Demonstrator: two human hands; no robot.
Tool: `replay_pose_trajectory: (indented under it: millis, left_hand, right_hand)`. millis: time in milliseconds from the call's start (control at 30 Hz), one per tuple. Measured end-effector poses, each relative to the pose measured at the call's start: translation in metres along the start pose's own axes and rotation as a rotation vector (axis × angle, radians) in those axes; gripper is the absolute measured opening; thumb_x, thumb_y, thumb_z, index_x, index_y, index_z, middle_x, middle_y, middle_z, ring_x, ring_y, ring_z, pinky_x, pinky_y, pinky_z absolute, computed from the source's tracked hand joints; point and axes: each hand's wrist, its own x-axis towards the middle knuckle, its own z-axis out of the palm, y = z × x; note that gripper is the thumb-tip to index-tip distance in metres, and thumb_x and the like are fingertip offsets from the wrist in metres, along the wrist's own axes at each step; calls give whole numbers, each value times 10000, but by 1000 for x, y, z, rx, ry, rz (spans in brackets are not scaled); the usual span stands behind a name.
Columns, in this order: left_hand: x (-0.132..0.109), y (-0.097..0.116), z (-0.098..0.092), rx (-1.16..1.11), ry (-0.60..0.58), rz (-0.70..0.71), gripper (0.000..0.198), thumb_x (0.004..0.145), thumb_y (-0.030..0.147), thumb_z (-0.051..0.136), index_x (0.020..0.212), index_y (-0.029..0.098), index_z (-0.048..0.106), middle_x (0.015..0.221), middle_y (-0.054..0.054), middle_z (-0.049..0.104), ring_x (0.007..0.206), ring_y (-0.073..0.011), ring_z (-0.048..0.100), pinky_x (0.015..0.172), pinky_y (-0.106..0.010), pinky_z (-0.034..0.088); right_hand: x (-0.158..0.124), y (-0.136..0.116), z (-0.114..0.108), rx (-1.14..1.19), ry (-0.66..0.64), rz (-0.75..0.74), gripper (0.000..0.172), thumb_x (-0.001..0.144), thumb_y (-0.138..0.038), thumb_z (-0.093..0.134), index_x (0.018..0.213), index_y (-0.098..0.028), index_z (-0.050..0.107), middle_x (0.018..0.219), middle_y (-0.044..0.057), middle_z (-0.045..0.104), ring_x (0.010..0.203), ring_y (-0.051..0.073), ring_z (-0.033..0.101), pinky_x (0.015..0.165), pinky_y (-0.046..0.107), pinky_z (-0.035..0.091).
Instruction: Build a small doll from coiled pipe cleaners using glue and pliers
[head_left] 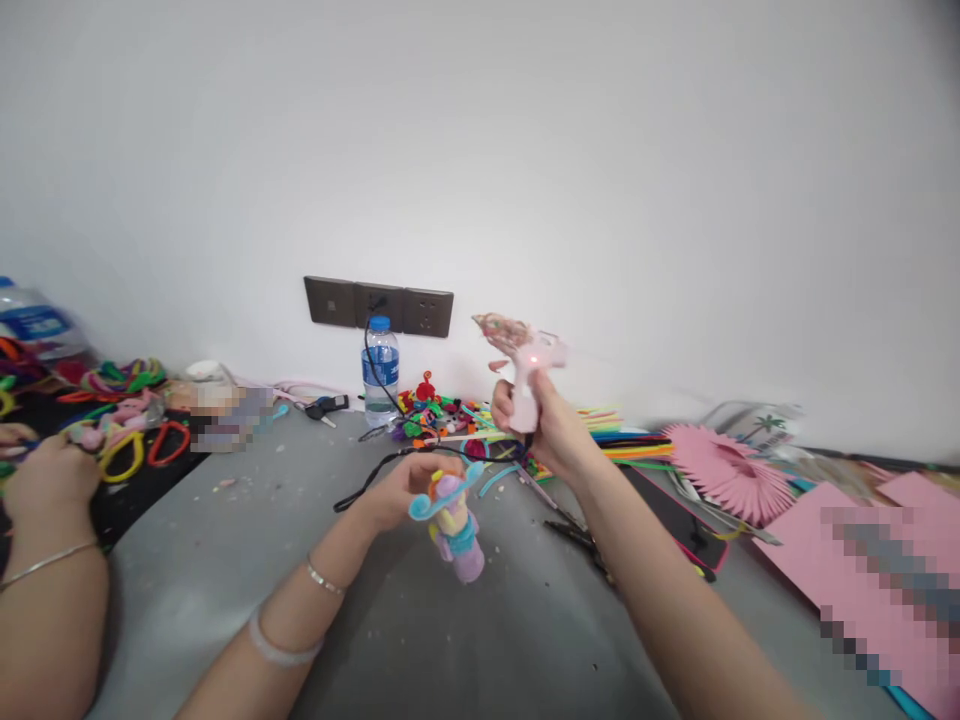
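Note:
My right hand (pixel 544 415) is wrapped round the handle of a pale pink hot glue gun (pixel 527 385), raised in front of the wall. Its stained nozzle points left and a small red light glows on its body. A black cord hangs from the handle's base. Lower and to the left, my left hand (pixel 409 490) grips a small pastel fuzzy figure (pixel 459 535) in purple, yellow and turquoise, with a curled light-blue strip across its top. The figure is tilted above the table, and it partly hides my left fingertips.
Behind my hands lie a pile of colourful craft pieces (pixel 442 410) and a water bottle (pixel 380 370) below the wall sockets (pixel 379 305). Pink paper sheets (pixel 817 560) and a pleated pink paper ring (pixel 727 470) lie at right. Another person's hand (pixel 49 475) works at left near yellow-handled scissors (pixel 122 457).

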Motion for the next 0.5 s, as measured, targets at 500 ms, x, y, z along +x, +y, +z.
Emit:
replay_pose_trajectory:
  millis: [500]
  left_hand:
    - [24, -49, 25, 60, 202, -13, 438, 524, 433, 886, 816, 151, 720, 765, -53, 676, 687, -180, 582, 638, -290, 455]
  right_hand:
    - [91, -9, 171, -944, -209, 184, 334, 930, -347, 488, 1123, -80, 541, 978, 160, 662, 838, 240, 659, 650, 326, 534]
